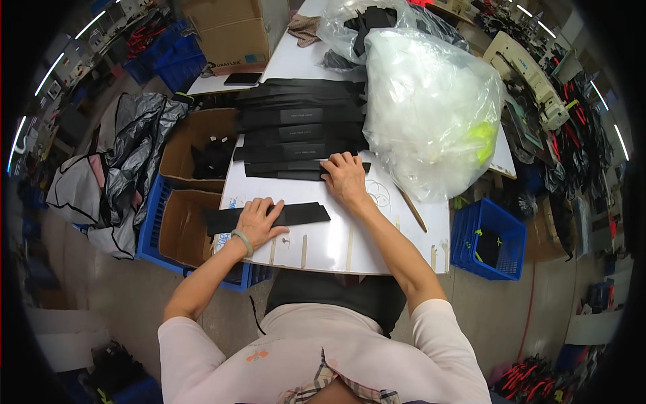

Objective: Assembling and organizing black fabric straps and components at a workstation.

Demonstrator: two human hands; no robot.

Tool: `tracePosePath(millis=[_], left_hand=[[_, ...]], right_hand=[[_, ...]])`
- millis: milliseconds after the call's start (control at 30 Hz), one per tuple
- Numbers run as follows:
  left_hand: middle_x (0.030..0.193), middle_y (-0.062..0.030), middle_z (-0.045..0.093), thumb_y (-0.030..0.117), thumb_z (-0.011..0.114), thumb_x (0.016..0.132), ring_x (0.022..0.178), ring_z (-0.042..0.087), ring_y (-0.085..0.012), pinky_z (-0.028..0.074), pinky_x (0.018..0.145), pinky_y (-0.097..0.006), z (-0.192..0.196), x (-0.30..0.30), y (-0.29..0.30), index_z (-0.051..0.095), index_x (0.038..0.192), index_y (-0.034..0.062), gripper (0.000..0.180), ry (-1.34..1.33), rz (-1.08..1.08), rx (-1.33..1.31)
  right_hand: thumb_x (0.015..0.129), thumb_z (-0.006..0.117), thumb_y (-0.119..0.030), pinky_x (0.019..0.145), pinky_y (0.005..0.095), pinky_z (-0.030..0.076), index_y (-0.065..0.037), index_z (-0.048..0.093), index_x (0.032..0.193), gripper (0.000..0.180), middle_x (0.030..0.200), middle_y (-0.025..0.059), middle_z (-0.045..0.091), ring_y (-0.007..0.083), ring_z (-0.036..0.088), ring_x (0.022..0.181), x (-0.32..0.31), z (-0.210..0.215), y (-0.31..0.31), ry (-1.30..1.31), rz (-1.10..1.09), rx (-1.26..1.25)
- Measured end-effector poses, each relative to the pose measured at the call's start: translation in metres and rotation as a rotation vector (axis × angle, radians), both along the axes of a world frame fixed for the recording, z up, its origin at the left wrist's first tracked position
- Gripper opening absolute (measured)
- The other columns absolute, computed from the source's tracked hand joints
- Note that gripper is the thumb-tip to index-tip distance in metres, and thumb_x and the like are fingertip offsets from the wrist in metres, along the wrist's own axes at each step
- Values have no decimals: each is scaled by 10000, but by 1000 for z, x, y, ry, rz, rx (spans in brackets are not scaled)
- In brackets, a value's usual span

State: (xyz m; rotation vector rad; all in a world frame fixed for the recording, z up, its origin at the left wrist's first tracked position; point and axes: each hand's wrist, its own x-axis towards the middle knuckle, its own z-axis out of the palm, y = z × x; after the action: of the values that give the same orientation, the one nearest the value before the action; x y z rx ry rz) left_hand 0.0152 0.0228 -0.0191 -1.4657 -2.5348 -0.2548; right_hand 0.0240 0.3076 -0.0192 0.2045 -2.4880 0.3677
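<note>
My left hand (256, 223), with a pale bangle at its wrist, lies across a single black fabric strip (303, 214) near the table's front left. Its fingers are spread and the thumb points right; the strip's left end reaches over the table edge. Farther back, my right hand (346, 180) has its fingers bent over the nearest strip (282, 170) of an overlapping row of black fabric strips (296, 118). The thumb and fingertips bear on that strip's right part. Several strips in the row carry a small grey printed patch.
A large clear plastic bag (431, 101) bulges over the table's (330, 246) right side, beside a brown stick (414, 209). Open cartons (185, 225) holding black pieces stand at the left edge. A blue crate (488, 239) sits on the floor at right; a sewing machine (528, 77) stands beyond.
</note>
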Motion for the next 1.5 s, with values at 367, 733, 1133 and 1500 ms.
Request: tracePosePath(millis=[367,733,1133,1500], left_hand=[[1245,-199,556,252,500,1011,1167,562,-288,445,1016,-410,66,45,114,443,1308,-47,426,-1919,98,1563],[1306,-217,549,151,503,992,1236,518,-307,355,1096,-435,72,92,137,494,1318,-37,377,-1811,-239,1278],[727,-85,564,270,482,1018,732,597,-215,510,877,-437,81,104,162,532,954,9,274,-1973,-98,1419],[1140,-179,608,473,387,1000,1124,558,-363,354,1057,-521,91,95,159,591,1111,68,467,-1932,-630,1273]], right_hand=[[697,742,-40,787,380,381,-65,647,924,247,892,45,595,228,565,830,103,69,-41,226,134,-41],[785,771,-108,588,210,380,-28,624,798,168,688,-41,565,45,470,650,176,80,-6,-425,-27,-1225],[859,702,-118,584,282,434,18,557,818,203,669,50,571,130,516,602,200,67,-15,-166,-82,-988],[711,790,19,595,296,505,-10,600,861,243,784,112,665,223,656,673,214,85,-21,312,-130,-611]])
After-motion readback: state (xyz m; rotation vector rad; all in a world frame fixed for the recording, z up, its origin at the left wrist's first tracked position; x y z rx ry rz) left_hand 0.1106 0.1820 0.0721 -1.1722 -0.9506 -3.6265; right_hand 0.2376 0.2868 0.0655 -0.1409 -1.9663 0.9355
